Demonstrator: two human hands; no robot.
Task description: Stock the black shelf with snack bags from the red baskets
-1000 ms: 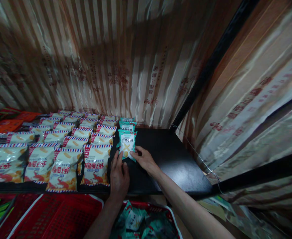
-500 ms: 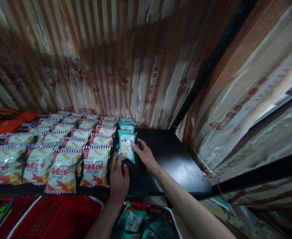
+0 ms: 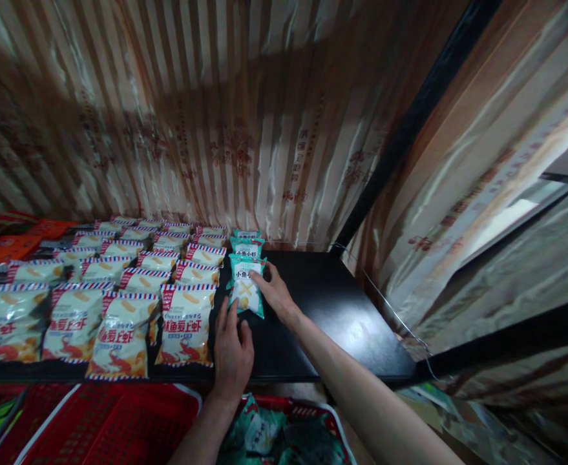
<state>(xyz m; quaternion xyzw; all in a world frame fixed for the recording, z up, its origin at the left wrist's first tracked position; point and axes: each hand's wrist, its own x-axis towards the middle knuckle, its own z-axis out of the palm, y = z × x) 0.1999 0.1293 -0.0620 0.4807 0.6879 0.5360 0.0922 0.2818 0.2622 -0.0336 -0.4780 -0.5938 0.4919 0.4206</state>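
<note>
A green-and-white snack bag [image 3: 245, 292] leans at the front of a short row of matching bags [image 3: 247, 247] on the black shelf [image 3: 307, 336]. My right hand [image 3: 278, 294] grips its right edge, the thumb on the front and the fingers partly hidden beside it. At the lower left edge rest the fingertips of my left hand [image 3: 234, 352], which is open, its thumb apart. Just left of that hand stands a white snack bag with a red-and-blue striped border [image 3: 187, 329].
Several rows of striped-border bags [image 3: 119, 329] fill the shelf's left part. Orange packets [image 3: 10, 248] lie farther left. Below are a red basket [image 3: 119, 420] and another holding green bags [image 3: 264, 429]. A dark post [image 3: 410, 135] and wire [image 3: 395, 313] border the right side; patterned curtain [image 3: 264, 142] hangs behind.
My right hand has shifted slightly up and left, its thumb now farther over the front of the green-and-white bag. My left hand stays almost in place at the lower edge.
</note>
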